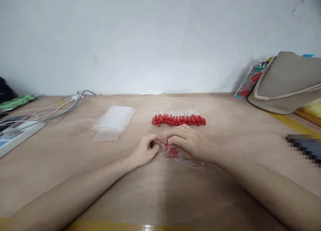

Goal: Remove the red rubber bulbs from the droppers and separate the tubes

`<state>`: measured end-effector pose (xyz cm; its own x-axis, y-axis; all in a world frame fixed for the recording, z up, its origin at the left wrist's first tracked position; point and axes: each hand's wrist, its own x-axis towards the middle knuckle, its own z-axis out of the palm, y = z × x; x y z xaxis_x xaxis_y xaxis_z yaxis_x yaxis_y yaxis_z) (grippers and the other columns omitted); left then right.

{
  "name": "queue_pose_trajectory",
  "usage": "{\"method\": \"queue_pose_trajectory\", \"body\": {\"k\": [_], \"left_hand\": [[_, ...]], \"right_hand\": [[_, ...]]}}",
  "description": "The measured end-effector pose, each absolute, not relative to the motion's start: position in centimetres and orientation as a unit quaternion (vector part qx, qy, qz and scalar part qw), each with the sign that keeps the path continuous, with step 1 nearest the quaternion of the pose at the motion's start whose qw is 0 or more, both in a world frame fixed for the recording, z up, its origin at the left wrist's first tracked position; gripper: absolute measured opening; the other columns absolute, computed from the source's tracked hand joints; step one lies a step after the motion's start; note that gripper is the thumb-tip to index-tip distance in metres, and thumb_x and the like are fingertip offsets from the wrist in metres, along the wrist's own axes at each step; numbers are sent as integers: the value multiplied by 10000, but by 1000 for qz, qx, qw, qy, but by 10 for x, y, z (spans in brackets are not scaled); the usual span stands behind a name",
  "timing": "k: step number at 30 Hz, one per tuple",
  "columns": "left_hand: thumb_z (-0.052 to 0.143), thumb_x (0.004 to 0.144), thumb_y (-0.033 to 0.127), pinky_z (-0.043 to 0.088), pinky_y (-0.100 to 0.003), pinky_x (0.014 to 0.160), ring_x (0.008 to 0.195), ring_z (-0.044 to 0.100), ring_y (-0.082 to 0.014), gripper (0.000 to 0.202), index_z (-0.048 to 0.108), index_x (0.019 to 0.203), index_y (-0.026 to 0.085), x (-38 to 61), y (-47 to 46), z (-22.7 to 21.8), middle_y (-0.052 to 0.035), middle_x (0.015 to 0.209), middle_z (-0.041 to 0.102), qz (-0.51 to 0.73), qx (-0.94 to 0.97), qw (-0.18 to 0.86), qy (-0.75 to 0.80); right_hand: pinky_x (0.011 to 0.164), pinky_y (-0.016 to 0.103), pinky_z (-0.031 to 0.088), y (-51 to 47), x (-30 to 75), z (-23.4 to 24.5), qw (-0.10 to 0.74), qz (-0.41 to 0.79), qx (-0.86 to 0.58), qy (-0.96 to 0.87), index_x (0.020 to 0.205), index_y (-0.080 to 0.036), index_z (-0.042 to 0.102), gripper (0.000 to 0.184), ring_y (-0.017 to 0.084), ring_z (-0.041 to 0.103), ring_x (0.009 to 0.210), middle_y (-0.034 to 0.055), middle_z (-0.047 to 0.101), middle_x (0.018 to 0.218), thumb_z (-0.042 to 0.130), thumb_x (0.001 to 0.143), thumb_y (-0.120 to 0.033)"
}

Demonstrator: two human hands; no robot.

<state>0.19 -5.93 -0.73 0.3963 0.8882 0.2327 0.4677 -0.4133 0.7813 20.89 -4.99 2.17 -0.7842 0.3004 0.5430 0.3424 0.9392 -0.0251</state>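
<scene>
A small clear plastic bag (187,160) with red-capped droppers inside lies on the wooden table (140,191). My left hand (145,150) pinches the bag's mouth from the left, fingers curled. My right hand (188,142) rests over the bag and grips its top edge, fingers pressed together. Just beyond my hands lies a row of several loose red-capped droppers (178,118), their clear stems pointing toward the wall.
A stack of empty clear bags (113,121) lies to the left. A power strip (17,135) and cables (60,109) sit at far left. A beige bag (288,82) and a colourful packet (248,81) stand at back right by the wall.
</scene>
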Motion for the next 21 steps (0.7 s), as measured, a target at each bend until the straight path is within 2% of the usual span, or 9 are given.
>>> {"method": "queue_pose_trajectory", "body": {"k": [2, 5, 8, 10, 14, 18, 21], "left_hand": [[471, 735, 91, 415, -240, 651, 717, 554, -135, 223, 635, 877, 149, 2, -62, -6, -19, 764, 606, 320, 780, 306, 443], [543, 744, 160, 417, -247, 654, 734, 532, -142, 205, 668, 905, 177, 2, -65, -2, -28, 793, 559, 317, 792, 228, 470], [557, 755, 173, 409, -227, 617, 716, 511, -129, 163, 684, 857, 188, 1, -65, 1, -25, 785, 519, 311, 809, 193, 460], [528, 783, 158, 410, -213, 606, 722, 523, -122, 169, 682, 843, 190, 1, -64, 3, -29, 809, 547, 296, 825, 228, 424], [512, 819, 194, 432, -240, 710, 830, 553, -149, 162, 661, 875, 165, 1, -60, 3, -54, 890, 606, 288, 827, 289, 386], [527, 824, 302, 431, -228, 620, 680, 532, -118, 216, 594, 940, 132, 2, -58, 2, -34, 797, 592, 267, 793, 394, 380], [567, 793, 334, 404, -212, 601, 647, 475, -98, 241, 571, 932, 137, 4, -60, 5, -6, 756, 544, 251, 800, 402, 369]], "right_hand": [[715, 269, 328, -52, 218, 11, 303, -12, -224, -926, 913, -180, 519, 129, 147, 488, 845, 53, 592, 935, 392, 886, -176], [669, 274, 328, -58, 235, -3, 295, 18, -309, -904, 892, -180, 528, 114, 156, 485, 756, 42, 578, 808, 461, 864, -268], [648, 280, 330, -64, 249, -9, 255, 68, -375, -889, 907, -181, 534, 239, 151, 477, 686, 23, 569, 748, 536, 812, -400], [657, 286, 335, -66, 253, -8, 236, 87, -394, -884, 933, -182, 538, 313, 152, 482, 683, 20, 573, 748, 563, 781, -454], [673, 290, 343, -65, 253, -6, 219, 84, -391, -890, 949, -177, 554, 333, 164, 498, 740, 46, 583, 832, 555, 784, -466], [661, 283, 349, -62, 250, -8, 219, 63, -391, -892, 969, -171, 561, 332, 165, 500, 752, 61, 572, 866, 517, 813, -460], [664, 286, 345, -62, 249, -10, 219, 41, -394, -892, 950, -170, 562, 314, 162, 498, 747, 61, 569, 869, 501, 826, -453]]}}
